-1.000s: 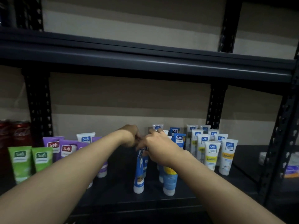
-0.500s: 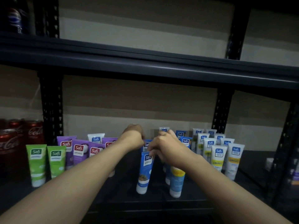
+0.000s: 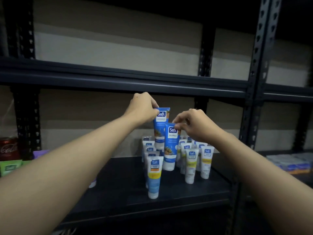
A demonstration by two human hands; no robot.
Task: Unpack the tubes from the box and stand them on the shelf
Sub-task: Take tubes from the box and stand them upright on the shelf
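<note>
- The left hand (image 3: 144, 107) and the right hand (image 3: 196, 128) had gone up since a moment before, each lifting a tube off the shelf (image 3: 118, 184).
- The left hand's curled fingers pinched the top of the higher blue tube (image 3: 160, 128), which hung cap down over the others.
- The right hand's thumb and fingertips pinched the top of the lower blue tube (image 3: 171, 146), just beside it.
- White tubes (image 3: 190, 165) stood below, with a pale blue tube (image 3: 153, 180) in front.
- A red can (image 3: 8, 148) stood far left.
</note>
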